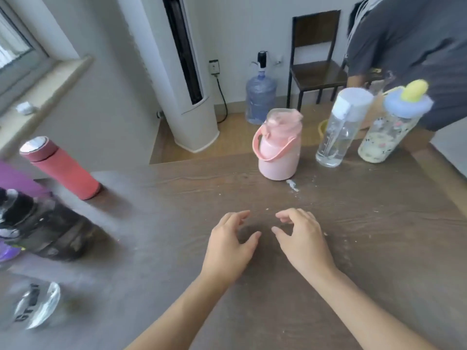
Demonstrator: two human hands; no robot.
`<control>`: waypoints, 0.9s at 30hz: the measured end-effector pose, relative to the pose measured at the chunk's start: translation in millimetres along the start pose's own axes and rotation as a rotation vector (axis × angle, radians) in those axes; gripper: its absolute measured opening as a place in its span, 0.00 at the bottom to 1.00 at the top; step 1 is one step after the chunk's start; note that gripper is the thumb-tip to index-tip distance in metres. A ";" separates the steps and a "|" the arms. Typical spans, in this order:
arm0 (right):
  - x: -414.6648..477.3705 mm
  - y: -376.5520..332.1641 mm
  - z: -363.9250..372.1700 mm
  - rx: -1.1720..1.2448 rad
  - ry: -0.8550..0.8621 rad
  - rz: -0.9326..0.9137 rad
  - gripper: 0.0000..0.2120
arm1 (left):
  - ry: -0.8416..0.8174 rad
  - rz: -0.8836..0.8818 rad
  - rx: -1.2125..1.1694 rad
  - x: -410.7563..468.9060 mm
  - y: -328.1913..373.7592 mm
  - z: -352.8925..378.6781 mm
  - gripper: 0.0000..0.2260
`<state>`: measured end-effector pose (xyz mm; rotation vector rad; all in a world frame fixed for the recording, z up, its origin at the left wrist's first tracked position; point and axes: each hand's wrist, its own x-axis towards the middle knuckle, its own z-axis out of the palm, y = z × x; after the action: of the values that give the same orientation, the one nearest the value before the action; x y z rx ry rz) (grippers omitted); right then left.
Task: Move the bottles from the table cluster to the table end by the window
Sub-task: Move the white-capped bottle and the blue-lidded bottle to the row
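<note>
My left hand (231, 245) and my right hand (302, 238) hover side by side over the middle of the brown table (366, 236), fingers curled apart and holding nothing. Beyond them stand a pink jug with a loop handle (279, 145), a clear bottle with a white cap (340, 127) and a patterned bottle with a blue and yellow lid (388, 127). At the left end, near the window (12, 46), stand a red flask with a silver top (62, 169), a dark bottle (43, 226), a purple bottle (15, 179) and a clear bottle (38, 305), all blurred.
Another person in a grey shirt (409, 46) stands at the far right of the table. Behind the table are a white column unit (182, 84), a water jug with a pump (260, 97) and a dark chair (316, 59).
</note>
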<state>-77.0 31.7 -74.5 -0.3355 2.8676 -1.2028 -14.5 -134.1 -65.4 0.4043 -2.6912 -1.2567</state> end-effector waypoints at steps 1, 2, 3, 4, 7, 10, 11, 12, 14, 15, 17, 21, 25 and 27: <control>8.8 16.7 -17.4 -0.007 0.016 0.023 0.12 | -0.019 0.009 -0.004 10.7 14.3 17.5 0.20; 17.5 33.3 -34.7 -0.017 0.029 0.046 0.12 | -0.037 0.019 -0.005 21.1 28.9 35.1 0.20; 26.2 49.6 -51.5 -0.028 0.040 0.069 0.12 | -0.052 0.029 -0.008 31.3 43.4 52.4 0.21; 35.0 65.0 -68.0 -0.037 0.052 0.091 0.12 | -0.065 0.035 -0.012 42.0 57.8 69.4 0.21; 65.3 110.3 -110.7 -0.053 0.102 0.157 0.12 | -0.082 0.030 -0.033 76.1 95.7 119.5 0.27; 99.1 148.4 -142.1 -0.059 0.174 0.237 0.12 | -0.043 0.001 -0.021 112.0 122.1 161.0 0.33; 110.5 158.5 -150.3 -0.057 0.188 0.280 0.13 | -0.018 -0.020 -0.026 123.9 127.6 171.4 0.34; 121.5 167.3 -157.2 -0.055 0.191 0.327 0.16 | 0.009 -0.049 -0.045 135.7 132.3 179.7 0.34; 142.4 182.0 -166.2 -0.056 0.175 0.412 0.23 | 0.065 -0.101 -0.106 156.6 137.8 190.8 0.32; 152.3 187.8 -169.2 -0.053 0.168 0.436 0.28 | 0.084 -0.113 -0.131 165.5 139.2 194.5 0.30; 171.1 195.8 -172.4 -0.034 0.170 0.441 0.37 | 0.099 -0.123 -0.152 179.1 143.0 199.8 0.26; 203.1 197.6 -170.1 0.077 0.188 0.405 0.46 | 0.088 -0.173 -0.180 194.4 151.1 203.3 0.21; 217.2 197.5 -160.2 0.192 0.238 0.346 0.39 | 0.099 -0.170 -0.199 197.8 152.3 201.6 0.21; 220.1 193.3 -157.9 0.257 0.254 0.352 0.35 | 0.104 -0.171 -0.211 194.0 151.9 198.7 0.21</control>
<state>-344.1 230.0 -84.5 0.3349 2.7459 -1.6028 -274.9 45.7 -72.7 0.6618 -2.4499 -1.5030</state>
